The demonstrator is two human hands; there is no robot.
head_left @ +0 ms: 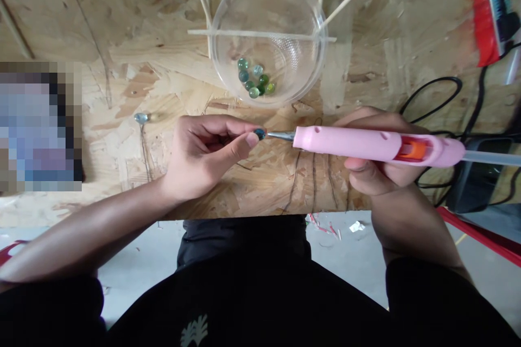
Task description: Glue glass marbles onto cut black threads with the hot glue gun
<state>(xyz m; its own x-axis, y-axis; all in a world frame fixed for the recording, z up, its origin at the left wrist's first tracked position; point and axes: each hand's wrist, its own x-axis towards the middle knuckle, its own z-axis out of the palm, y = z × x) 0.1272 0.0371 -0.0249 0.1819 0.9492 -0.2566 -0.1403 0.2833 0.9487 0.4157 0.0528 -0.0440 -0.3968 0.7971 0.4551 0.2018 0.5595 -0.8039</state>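
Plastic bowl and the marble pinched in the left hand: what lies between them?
Only bare wooden board separates bowl from marble, per head view.

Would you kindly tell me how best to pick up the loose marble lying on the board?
Pinch the marble across its middle between thumb and forefinger, coming from straight above: it is small, round and lies alone on the flat board, so a sideways approach would likely roll it away.
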